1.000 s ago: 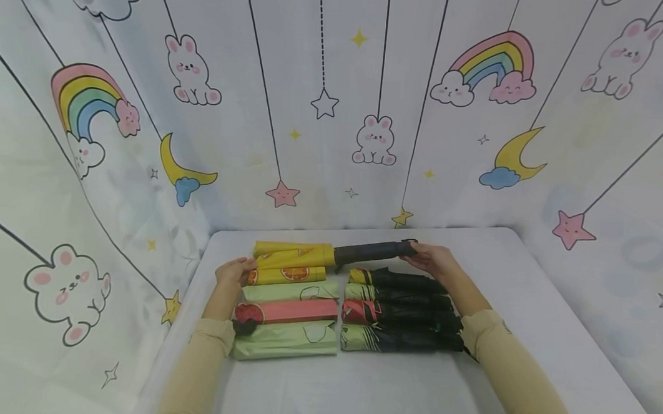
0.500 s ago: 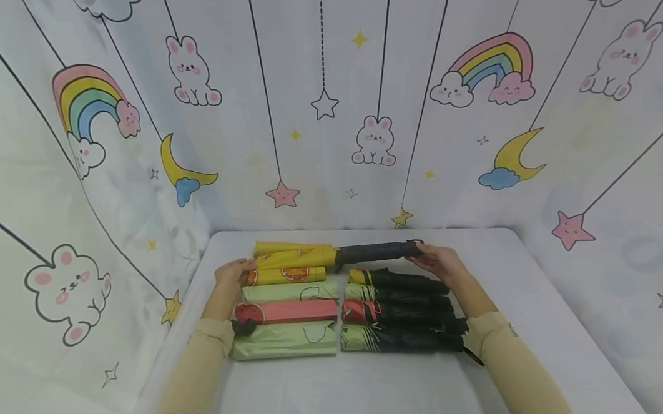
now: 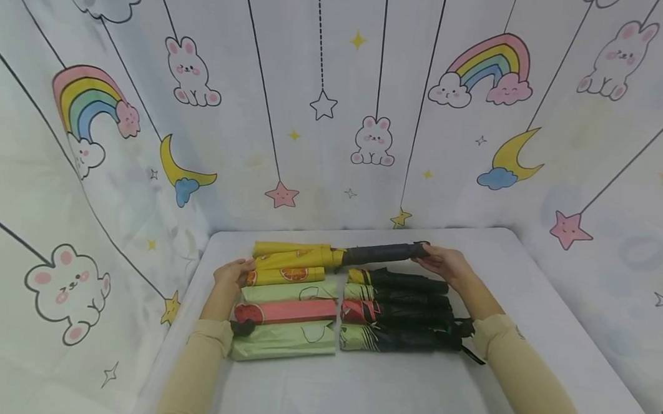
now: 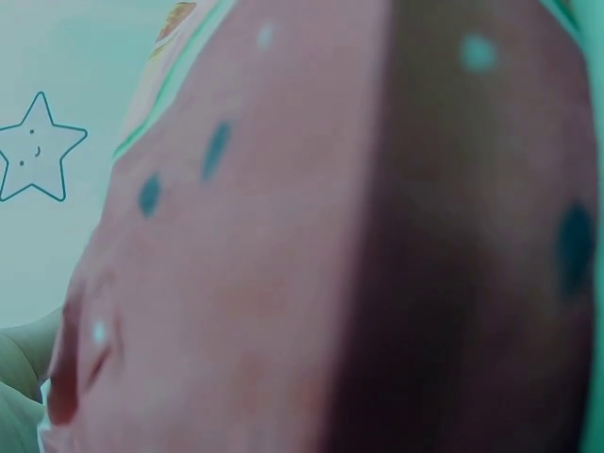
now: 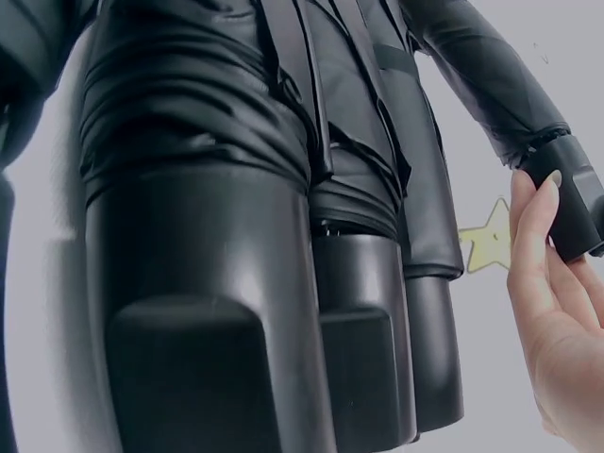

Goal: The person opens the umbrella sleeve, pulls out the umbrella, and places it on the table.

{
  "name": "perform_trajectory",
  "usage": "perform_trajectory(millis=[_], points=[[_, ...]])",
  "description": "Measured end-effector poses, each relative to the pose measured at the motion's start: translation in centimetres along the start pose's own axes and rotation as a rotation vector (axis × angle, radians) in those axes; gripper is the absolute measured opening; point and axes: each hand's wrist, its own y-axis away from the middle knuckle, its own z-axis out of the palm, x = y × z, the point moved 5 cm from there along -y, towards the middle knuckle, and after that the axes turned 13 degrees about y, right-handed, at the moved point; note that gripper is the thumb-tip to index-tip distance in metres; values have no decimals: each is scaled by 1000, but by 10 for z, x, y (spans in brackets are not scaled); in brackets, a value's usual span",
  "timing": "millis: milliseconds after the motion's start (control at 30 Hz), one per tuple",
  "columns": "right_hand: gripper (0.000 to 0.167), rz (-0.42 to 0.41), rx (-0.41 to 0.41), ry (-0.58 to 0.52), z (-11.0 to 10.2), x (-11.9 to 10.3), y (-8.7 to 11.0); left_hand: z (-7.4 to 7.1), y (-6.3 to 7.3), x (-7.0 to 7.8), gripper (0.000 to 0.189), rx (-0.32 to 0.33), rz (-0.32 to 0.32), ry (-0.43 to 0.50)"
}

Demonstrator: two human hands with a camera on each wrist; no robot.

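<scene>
Near the table's far edge, my left hand (image 3: 232, 272) grips the left end of a yellow umbrella sleeve (image 3: 289, 259) with orange-slice print. My right hand (image 3: 446, 264) pinches the handle end of a folded umbrella (image 3: 382, 253), dark toward that hand and yellow where it meets the sleeve. In the right wrist view, fingers and thumb hold its black handle (image 5: 571, 193). The sleeve hides the umbrella's left part. Another yellow piece (image 3: 264, 247) shows just behind the sleeve. A close, blurred watermelon-print sleeve (image 4: 236, 255) fills much of the left wrist view.
Nearer me lie sleeves in a column: yellow (image 3: 285, 275), pale green (image 3: 288, 290), red (image 3: 298, 311) and green (image 3: 285, 342). Folded dark umbrellas (image 3: 403, 339) form a column to their right. A printed curtain (image 3: 333, 169) stands behind the white table (image 3: 383, 397).
My right hand has drawn the umbrella a little to the right, and more of its yellow part shows beyond the sleeve. My left hand has stayed nearly in place.
</scene>
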Motion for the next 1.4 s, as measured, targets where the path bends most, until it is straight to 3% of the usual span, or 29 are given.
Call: perform_trajectory(millis=[433,733,1200,1400], points=[[14,2,-13,-27,-9,3,8,-3,-6,-2,63,17,-4,43],[20,9,10,-59,-24,17,5,-7,-8,-2,62,30,-8,55],[22,36,32,-28,-36,28,6,-6,-9,-3,64,-15,-40,65],[44,49,9,74,-37,24,11,-5,-11,-4,66,-30,-53,69]])
